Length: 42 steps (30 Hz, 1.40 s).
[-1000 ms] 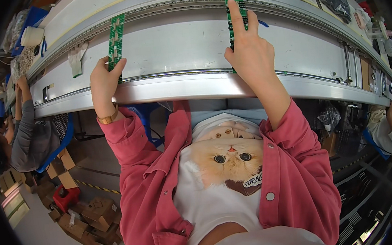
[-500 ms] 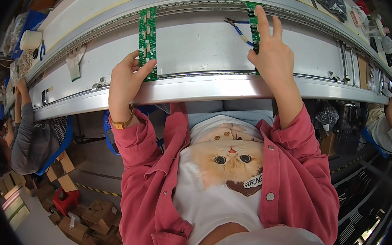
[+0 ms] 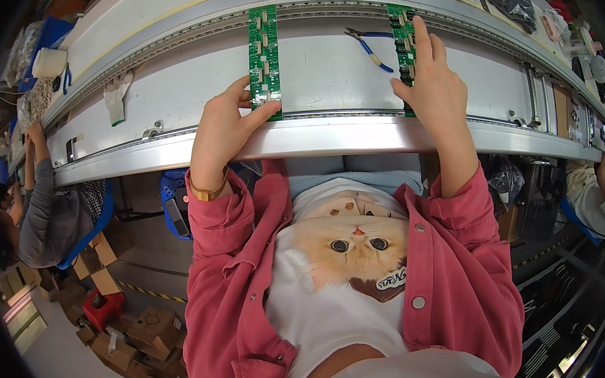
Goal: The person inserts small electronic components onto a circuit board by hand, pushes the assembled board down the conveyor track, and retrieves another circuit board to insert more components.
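Observation:
A long green circuit board [image 3: 263,53] lies across the two rails of the line, with pale connectors along it. At its near end my left hand [image 3: 225,127] grips it, thumb over the face and bent fingers at the left edge. Farther right, a second green circuit board [image 3: 403,53] with dark parts also bridges the rails. My right hand [image 3: 438,89] rests against that board's right side, index finger stretched along it and thumb spread toward its left edge. Part of this board is hidden under the hand. Blue-handled pliers [image 3: 371,47] lie just left of it.
A silver front rail [image 3: 327,137] runs before me, with a far rail [image 3: 331,7] behind. A white glove [image 3: 118,98] lies between them at left. One person [image 3: 48,209] works at left, another [image 3: 601,194] at right. Cardboard boxes [image 3: 154,332] stand on the floor.
My left hand and its circuit board have slid right along the rails. The right board and my right hand have shifted slightly right too. The pliers have stayed put.

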Available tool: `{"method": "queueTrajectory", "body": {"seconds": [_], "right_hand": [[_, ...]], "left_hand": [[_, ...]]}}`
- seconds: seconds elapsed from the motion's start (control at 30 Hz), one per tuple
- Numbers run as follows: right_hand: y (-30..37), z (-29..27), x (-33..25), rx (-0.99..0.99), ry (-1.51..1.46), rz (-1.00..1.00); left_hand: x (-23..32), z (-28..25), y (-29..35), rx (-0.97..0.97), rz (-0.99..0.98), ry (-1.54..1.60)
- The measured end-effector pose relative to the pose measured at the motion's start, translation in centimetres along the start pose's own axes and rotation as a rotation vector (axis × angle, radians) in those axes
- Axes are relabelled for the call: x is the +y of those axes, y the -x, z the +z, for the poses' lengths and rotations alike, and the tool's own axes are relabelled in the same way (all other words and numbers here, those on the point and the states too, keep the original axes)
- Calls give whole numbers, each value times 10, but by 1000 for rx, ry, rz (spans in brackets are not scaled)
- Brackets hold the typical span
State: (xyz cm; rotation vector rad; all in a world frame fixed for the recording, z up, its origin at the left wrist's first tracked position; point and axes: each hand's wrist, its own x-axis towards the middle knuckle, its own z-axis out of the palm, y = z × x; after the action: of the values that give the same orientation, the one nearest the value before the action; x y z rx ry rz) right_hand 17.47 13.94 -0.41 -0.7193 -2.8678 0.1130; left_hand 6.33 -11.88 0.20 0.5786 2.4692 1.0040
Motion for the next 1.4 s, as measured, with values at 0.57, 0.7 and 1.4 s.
{"method": "queueTrajectory", "body": {"seconds": [0.57, 0.7, 1.4], "right_hand": [[-44, -3, 1, -141, 64, 110], [-45, -5, -2, -149, 56, 124], [-46, -5, -8, -184, 39, 175]], "left_hand": [[-9, 2, 3, 83, 13, 61], [-10, 4, 3, 86, 24, 76], [-13, 8, 4, 67, 32, 99]]}}
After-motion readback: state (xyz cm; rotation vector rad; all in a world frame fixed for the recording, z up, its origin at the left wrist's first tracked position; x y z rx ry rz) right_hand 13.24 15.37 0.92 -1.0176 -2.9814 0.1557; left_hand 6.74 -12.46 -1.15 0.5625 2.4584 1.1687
